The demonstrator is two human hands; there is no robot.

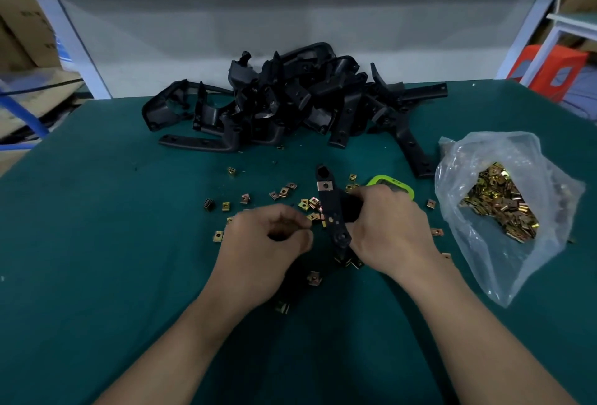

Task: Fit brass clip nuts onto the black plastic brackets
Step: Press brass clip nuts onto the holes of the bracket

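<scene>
Black bracket (332, 210): 1, clamped in right hand (391, 230) grip | fitted clip nut (324, 185): 1 | left hand (265, 239) grip curled, contents unclear

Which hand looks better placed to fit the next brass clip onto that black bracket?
Probably left. The right hand is busy gripping the bracket; the left hand sits, fingers curled, beside it among loose clip nuts. Whether it pinches one is unclear.

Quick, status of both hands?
Left hand: fingers curled; whether they pinch anything cannot be told.
Right hand: grips a black plastic bracket.
</scene>
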